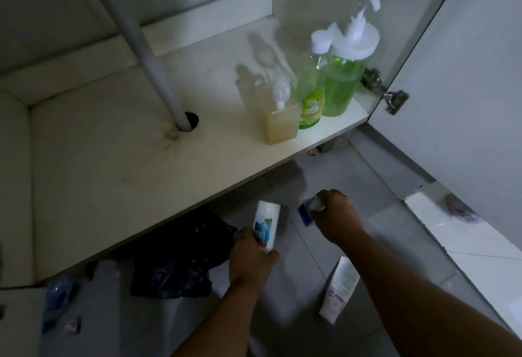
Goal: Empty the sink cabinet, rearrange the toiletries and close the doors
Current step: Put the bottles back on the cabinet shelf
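Note:
The sink cabinet's white floor (118,176) lies open in front of me. At its right end stand three bottles: a square pump bottle of pale yellow liquid (281,122), a slim green bottle (310,97) and a large green pump jar (343,82). Below the cabinet edge, over the grey floor tiles, my left hand (250,258) grips a white tube with a blue label (266,224). My right hand (334,217) is closed on a small blue-and-white item (306,212), blurred by motion. A white pouch (340,290) lies flat on the floor under my right forearm.
A grey drain pipe (147,57) drops through a hole in the cabinet floor. The right door (463,80) stands open on its hinge (394,98). A dark plastic bag (180,258) and a blue item (58,297) lie on the tiles. A white step (466,241) runs along the right.

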